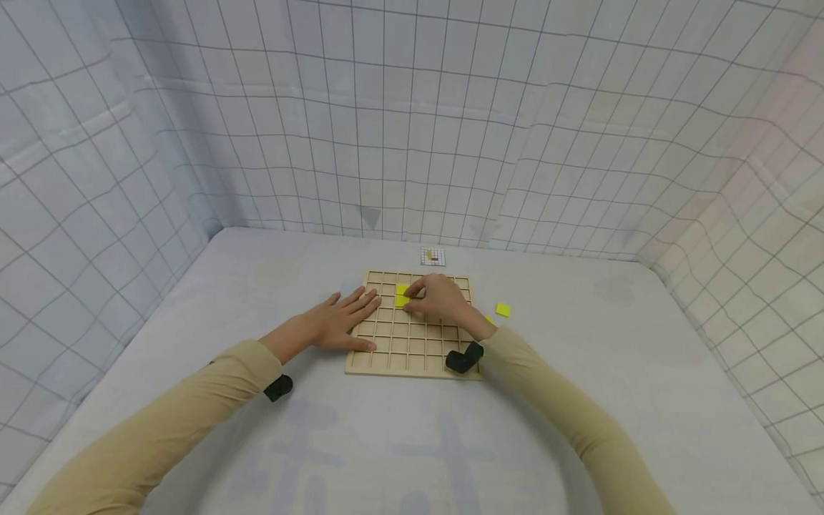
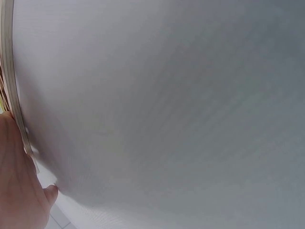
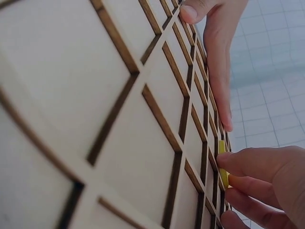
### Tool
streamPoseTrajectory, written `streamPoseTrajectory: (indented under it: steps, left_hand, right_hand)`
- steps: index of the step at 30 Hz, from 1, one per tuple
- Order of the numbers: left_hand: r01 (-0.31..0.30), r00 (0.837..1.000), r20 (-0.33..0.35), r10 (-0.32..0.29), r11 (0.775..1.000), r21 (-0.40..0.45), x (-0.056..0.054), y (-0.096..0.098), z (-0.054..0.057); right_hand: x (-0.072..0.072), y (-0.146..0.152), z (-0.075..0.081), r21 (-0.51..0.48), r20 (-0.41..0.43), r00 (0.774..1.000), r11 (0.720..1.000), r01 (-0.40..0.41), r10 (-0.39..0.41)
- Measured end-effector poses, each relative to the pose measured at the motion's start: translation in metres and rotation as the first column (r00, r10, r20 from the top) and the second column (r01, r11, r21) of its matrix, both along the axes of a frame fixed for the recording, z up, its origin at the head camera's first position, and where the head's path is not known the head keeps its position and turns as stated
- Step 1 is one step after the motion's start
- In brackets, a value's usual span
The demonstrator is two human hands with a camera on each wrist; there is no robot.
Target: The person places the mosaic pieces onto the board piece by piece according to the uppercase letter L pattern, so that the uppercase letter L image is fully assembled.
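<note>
A wooden grid board (image 1: pixel 399 365) lies on the table, divided by thin raised strips into square cells. My left hand (image 1: pixel 337 322) rests flat with spread fingers over the board's left edge; only its side shows in the left wrist view. Toward the board's upper left, my right hand (image 1: pixel 440 297) pinches a yellow square tile (image 3: pixel 222 164) between thumb and fingers, low over the cells. Yellow (image 1: pixel 402 290) fills a patch about two cells tall beside those fingertips. Whether the pinched tile sits fully in its cell, I cannot tell.
One loose yellow tile (image 1: pixel 503 310) lies right of the board, and another (image 1: pixel 489 320) shows partly behind the right wrist. A small printed grid card (image 1: pixel 433 257) with coloured squares lies beyond the board. Grid-patterned cloth walls (image 1: pixel 412 143) enclose the white table.
</note>
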State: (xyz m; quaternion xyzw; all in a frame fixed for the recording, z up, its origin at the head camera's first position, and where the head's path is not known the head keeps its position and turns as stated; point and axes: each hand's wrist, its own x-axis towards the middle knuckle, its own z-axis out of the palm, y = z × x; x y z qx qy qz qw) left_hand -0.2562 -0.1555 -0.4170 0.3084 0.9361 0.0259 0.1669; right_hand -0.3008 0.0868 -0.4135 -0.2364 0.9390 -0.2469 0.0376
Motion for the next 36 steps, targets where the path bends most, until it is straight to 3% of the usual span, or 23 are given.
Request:
streamPoseTrajectory:
  steps: [11, 19, 27, 36]
  left_hand:
    - [0.004, 1.000, -0.004, -0.004, 1.000, 0.002, -0.002, 0.001, -0.001]
    - [0.006, 1.000, 0.020, -0.006, 1.000, 0.009, 0.002, 0.003, 0.005]
    - [0.010, 1.000, 0.006, -0.010, 1.000, 0.016, 0.005, 0.002, 0.008]
    - [0.014, 1.000, -0.001, -0.014, 1.000, 0.024, 0.004, 0.001, 0.005]
  right_hand:
    - [0.001, 0.001, 0.001, -0.015, -0.006, 1.000, 1.000, 0.002, -0.002]
    - [0.008, 0.011, 0.005, -0.033, -0.025, 0.999, 0.999, 0.036, -0.037]
    - [0.014, 0.037, 0.020, -0.105, -0.122, 0.991, 0.994, 0.040, -0.053]
    - [0.015, 0.079, 0.032, -0.152, -0.162, 0.979, 0.984, 0.096, -0.120]
